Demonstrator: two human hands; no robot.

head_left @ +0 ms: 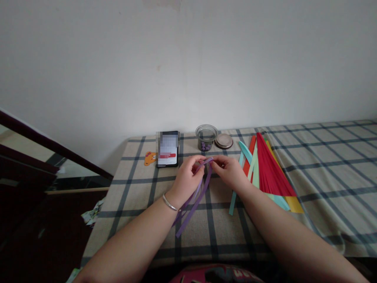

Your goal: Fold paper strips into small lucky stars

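Between my two hands is a purple paper strip, folded over at the top, with its long tails hanging down toward me. My left hand, with a silver bangle at the wrist, pinches the strip near the fold. Thumb and fingers of my right hand close on the same folded end from the other side. The fingers hide part of the fold. Just beyond my hands stands a clear plastic cup with small purple folded pieces in the bottom.
A round lid lies right of the cup. Fanned paper strips in red, yellow, orange and light blue lie at the right. A phone on an orange bear-shaped piece is at left. The checked tablecloth meets the wall.
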